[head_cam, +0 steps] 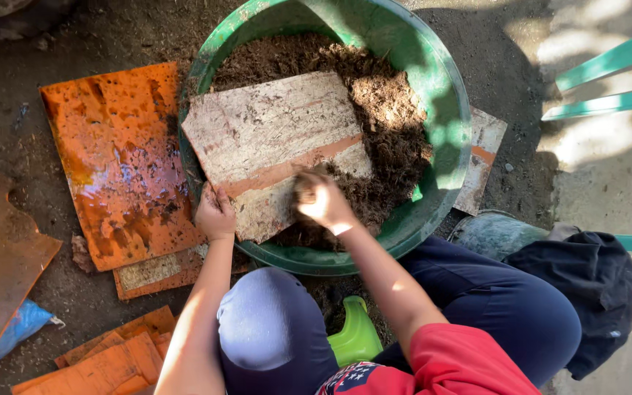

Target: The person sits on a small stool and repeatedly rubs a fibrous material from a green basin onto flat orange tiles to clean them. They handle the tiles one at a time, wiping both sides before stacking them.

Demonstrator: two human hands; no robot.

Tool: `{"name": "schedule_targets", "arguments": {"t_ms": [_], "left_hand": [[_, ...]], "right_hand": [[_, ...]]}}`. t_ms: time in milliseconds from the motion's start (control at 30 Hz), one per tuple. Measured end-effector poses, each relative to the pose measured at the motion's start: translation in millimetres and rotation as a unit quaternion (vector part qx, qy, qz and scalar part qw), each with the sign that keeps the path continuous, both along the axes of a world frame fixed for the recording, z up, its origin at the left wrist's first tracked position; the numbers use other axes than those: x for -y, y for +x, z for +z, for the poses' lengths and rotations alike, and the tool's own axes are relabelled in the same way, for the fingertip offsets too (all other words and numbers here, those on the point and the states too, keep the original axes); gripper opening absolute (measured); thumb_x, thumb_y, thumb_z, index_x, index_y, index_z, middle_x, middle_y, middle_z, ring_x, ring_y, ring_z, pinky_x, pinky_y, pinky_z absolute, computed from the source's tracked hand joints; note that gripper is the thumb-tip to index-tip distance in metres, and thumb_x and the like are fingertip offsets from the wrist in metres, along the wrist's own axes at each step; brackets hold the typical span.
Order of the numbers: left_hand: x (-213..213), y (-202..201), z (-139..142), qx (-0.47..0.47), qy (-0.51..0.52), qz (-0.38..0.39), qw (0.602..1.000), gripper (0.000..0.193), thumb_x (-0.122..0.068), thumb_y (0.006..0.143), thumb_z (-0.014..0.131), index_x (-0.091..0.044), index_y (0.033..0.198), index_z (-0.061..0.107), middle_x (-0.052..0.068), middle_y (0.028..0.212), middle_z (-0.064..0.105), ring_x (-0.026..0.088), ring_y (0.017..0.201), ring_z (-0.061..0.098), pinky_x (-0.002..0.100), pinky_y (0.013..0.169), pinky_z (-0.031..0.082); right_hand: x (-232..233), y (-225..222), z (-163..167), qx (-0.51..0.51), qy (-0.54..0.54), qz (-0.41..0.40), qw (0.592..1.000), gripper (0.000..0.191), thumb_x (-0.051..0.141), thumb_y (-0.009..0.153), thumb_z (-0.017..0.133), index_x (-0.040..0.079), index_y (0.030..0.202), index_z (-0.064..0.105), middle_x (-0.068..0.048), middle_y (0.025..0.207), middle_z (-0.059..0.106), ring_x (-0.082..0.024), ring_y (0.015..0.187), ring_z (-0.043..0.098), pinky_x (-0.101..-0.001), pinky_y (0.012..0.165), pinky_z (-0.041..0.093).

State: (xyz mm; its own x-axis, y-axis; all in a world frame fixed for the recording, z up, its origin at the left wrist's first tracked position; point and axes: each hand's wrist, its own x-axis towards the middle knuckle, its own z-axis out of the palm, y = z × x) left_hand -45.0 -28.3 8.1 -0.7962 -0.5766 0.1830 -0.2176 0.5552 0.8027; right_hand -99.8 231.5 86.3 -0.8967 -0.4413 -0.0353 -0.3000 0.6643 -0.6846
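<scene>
Fingers of my left hand (215, 214) clamp the near left corner of the pale board (276, 143), which lies tilted on the soil (389, 117) in the green basin (444, 95), long axis running from the near rim up toward the far left rim. My right hand (321, 201) rests just beside it at the board's near edge, curled over a clump of soil; how tight, I cannot tell. Orange sheets (122, 161) lie on the ground left of the basin.

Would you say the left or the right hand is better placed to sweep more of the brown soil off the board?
Probably the right hand: it rests on the soil at the board's edge, while the left hand grips the board's lower corner.
</scene>
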Motion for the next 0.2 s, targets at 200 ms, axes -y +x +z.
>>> {"name": "schedule_targets", "arguments": {"t_ms": [200], "left_hand": [[3.4, 7.2, -8.5, 0.059, 0.018, 0.003, 0.998, 0.061, -0.049, 0.107, 0.053, 0.005, 0.133, 0.063, 0.021, 0.114, 0.073, 0.030, 0.103, 0.074, 0.037, 0.085, 0.059]], "right_hand": [[67.6, 3.1, -76.4, -0.272, 0.305, -0.066, 0.910, 0.068, 0.066, 0.093, 0.062, 0.050, 0.152, 0.031, -0.003, 0.170, 0.009, -0.030, 0.156, 0.009, -0.0603, 0.122, 0.007]]}}
